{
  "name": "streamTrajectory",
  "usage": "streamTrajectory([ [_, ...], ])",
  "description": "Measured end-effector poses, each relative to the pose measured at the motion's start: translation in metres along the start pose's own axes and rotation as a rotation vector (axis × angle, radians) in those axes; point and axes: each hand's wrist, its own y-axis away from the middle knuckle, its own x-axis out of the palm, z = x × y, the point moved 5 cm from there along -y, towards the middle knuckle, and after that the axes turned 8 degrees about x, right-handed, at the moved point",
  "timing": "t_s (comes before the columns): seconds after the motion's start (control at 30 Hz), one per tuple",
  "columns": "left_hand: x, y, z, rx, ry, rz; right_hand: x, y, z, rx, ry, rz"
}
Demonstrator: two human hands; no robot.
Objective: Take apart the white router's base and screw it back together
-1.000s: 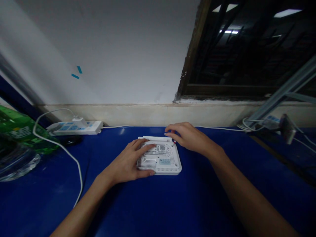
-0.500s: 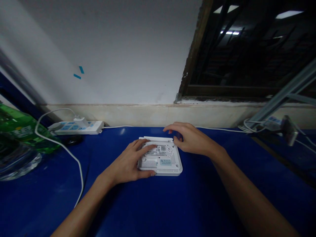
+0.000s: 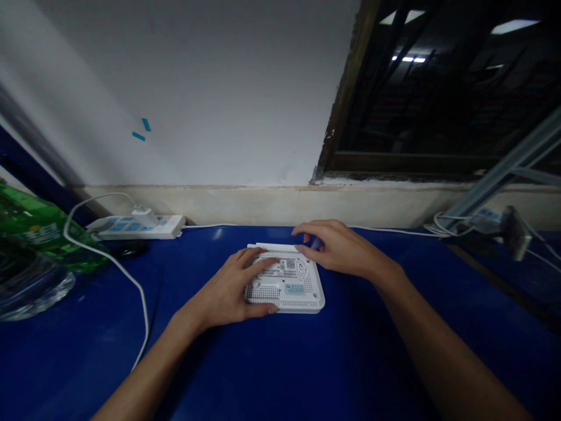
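Router: a white Wi-Fi router (image 3: pixel 287 289) lies upside down on a blue table (image 3: pixel 79 362), vented underside and labels up, a folded antenna (image 3: pixel 274 247) along its far edge
Left hand: the left hand (image 3: pixel 223 286) is spread, pressing on the router's near left; fingers lie across the underside
Right hand: the right hand (image 3: pixel 342 248) is curled at the far right corner; thumb and forefinger sit close together; whether they pinch anything, I cannot tell
Nearby: a white power strip (image 3: pixel 135 228) lies far left, a white cable (image 3: pixel 114 269) running from it; a green plastic bottle (image 3: pixel 39 237) lies beside it
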Motion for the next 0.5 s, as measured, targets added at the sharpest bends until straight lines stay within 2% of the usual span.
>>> streamTrajectory([
  [0.27, 0.000, 0.000, -0.001, -0.003, -0.004, 0.012, -0.002, 0.004, -0.002, 0.014, -0.124, 0.059],
  [0.5, -0.002, -0.001, -0.002, 0.003, 0.012, -0.007, 0.002, 0.002, -0.014, 0.055, -0.236, -0.005],
])
